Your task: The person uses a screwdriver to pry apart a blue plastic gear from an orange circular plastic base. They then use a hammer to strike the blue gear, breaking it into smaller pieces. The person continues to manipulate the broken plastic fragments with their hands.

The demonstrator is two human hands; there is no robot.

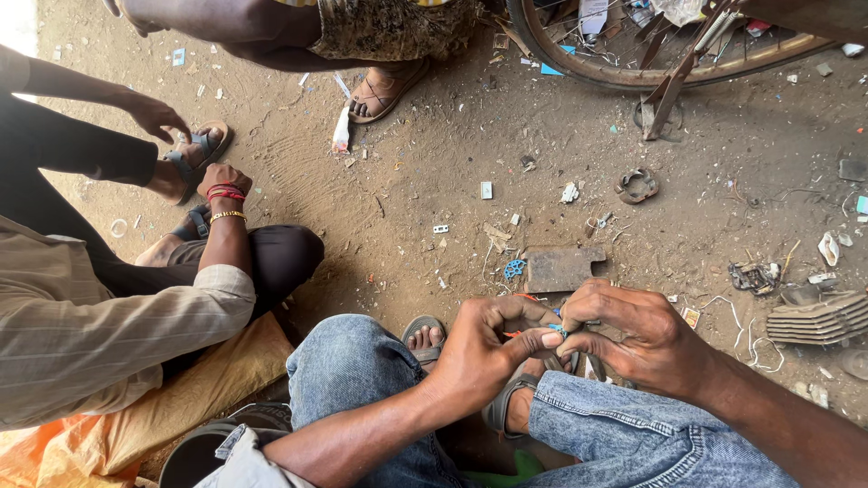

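We judged the step to be fine fitting; our left hand (484, 348) and right hand (633, 334) pinched closed on a small blue part (558, 332) above our knees; the next move called for steady fingertips over the dirt ground (434, 163).

Even shaded daylight, sharp focus, blown-out glare at top-left corner, slight wide-angle stretch at edges

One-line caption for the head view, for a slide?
Both hands, left and right, pinch a small blue part above dirt ground.
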